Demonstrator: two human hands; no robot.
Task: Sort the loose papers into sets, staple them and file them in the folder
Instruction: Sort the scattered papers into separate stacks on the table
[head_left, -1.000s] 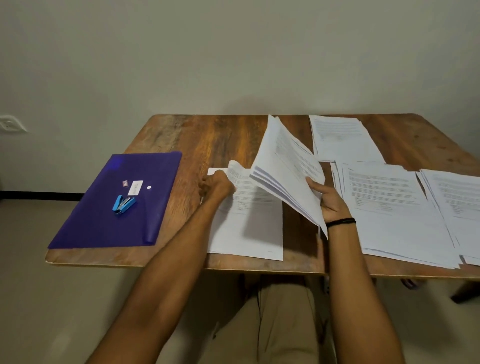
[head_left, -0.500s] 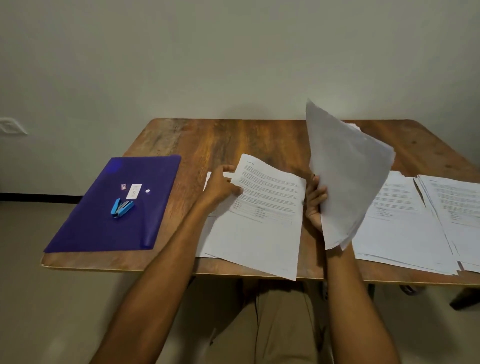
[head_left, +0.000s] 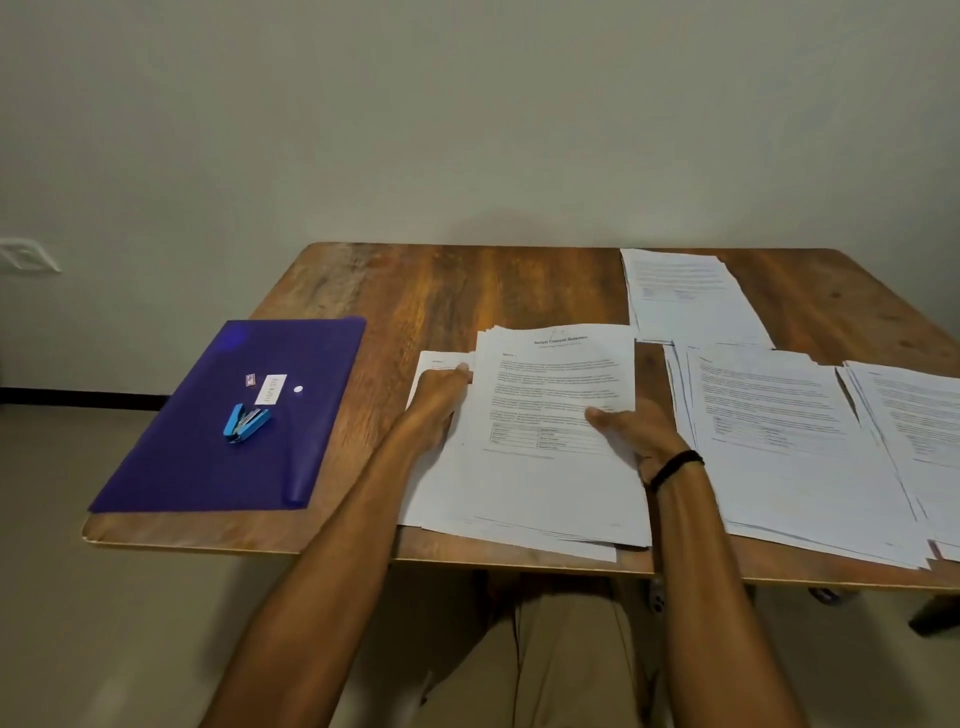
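- Gripping the stack of papers (head_left: 550, 467) at its nine o'clock edge, the left hand (head_left: 439, 402) has its fingers curled in against the sheets, with the thumb tip on the top page.
- The right hand (head_left: 636, 434) holds the same stack at its three o'clock edge; the thumb lies flat across the printed page, pointing toward nine o'clock.
- A black wristband (head_left: 675, 467) circles the right wrist.
- The right hand's other fingers are hidden, so how far they reach under the stack cannot be told.
- The body text on the top page is too small to read, and the lower sheets show only as fanned edges at six o'clock.
- A single sheet (head_left: 434, 361) pokes out from beneath the stack at ten o'clock, mostly covered.
- The stack lies flat on the wooden table (head_left: 467, 291) at the near middle, its long axis running six to twelve o'clock with the heading at the twelve o'clock end.
- Three more paper piles sit at three o'clock of it: a near pile (head_left: 769, 457), a far pile (head_left: 680, 296), and one (head_left: 919, 441) cut off by the frame edge.
- The purple folder (head_left: 197, 467) lies closed at nine o'clock, its long axis seven to one o'clock.
- A blue stapler (head_left: 247, 423) rests on the folder, lying along eight to two o'clock.
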